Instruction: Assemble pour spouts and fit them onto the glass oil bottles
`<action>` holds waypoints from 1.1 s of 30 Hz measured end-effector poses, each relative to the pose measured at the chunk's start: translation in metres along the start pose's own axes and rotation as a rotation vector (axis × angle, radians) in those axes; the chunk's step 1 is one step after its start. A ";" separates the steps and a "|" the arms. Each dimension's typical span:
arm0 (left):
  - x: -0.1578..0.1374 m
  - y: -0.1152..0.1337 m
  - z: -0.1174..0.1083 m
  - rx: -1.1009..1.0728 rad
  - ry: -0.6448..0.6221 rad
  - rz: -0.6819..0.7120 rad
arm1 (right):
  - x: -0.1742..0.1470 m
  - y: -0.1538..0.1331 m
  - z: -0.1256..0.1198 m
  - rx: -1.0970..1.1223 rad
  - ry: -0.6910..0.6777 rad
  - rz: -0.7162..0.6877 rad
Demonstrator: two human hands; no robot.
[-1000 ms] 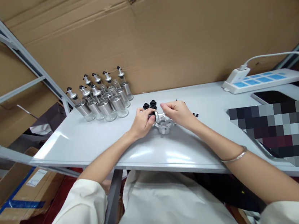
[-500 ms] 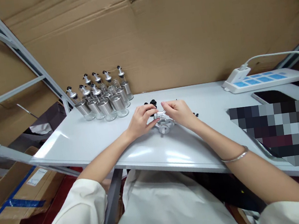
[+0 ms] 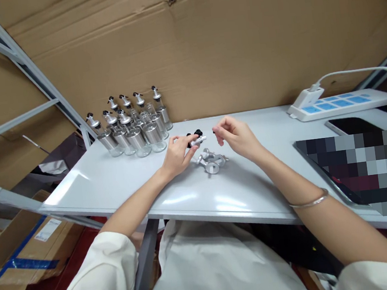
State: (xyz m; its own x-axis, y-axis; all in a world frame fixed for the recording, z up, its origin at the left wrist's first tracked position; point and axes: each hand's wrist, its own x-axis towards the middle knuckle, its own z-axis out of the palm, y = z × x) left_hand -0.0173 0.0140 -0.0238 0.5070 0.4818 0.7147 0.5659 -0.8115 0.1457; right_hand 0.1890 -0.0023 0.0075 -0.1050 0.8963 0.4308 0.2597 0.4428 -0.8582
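My left hand [image 3: 177, 156] is closed, thumb and fingers pinching a silver pourer spout [image 3: 199, 140] just above the table. Black stopper parts [image 3: 197, 132] show right behind its fingertips; I cannot tell whether they touch the spout. To the right, my right hand [image 3: 238, 135] is raised with its fingertips pinched round a small black piece [image 3: 214, 132], mostly hidden by the fingers. Between and below the hands lie several loose silver pourer spouts [image 3: 213, 165] in a small heap.
Several glass bottles with steel sleeves [image 3: 137, 140] stand at the back left, many topped with pourers. On the right are a white power strip [image 3: 347, 103] with a plugged-in charger, a phone [image 3: 353, 125] and a partly blurred-out tablet [image 3: 323, 166]. Cardboard [image 3: 219, 43] backs the table.
My right hand has drawn away to the right from the spout, with a small black piece in its fingertips. My left hand has shifted slightly left, keeping the spout.
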 end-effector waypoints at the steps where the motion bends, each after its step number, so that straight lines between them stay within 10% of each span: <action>1: 0.000 0.000 0.000 0.000 0.004 0.004 | 0.002 0.001 -0.003 0.042 -0.009 0.010; 13: 0.000 0.003 0.000 0.009 -0.006 0.049 | 0.011 0.010 -0.060 -0.424 -0.094 0.275; 21: -0.001 0.004 0.000 0.008 -0.030 0.041 | 0.012 0.027 -0.085 -0.675 -0.096 0.196; 33: -0.001 0.004 0.002 -0.015 0.007 0.106 | 0.008 0.031 -0.080 -0.687 -0.241 0.281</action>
State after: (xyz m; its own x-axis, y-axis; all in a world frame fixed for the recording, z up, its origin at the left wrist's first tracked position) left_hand -0.0141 0.0111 -0.0254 0.5588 0.3909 0.7314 0.4998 -0.8625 0.0792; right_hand 0.2727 0.0170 0.0065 -0.1323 0.9877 0.0831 0.8353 0.1562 -0.5271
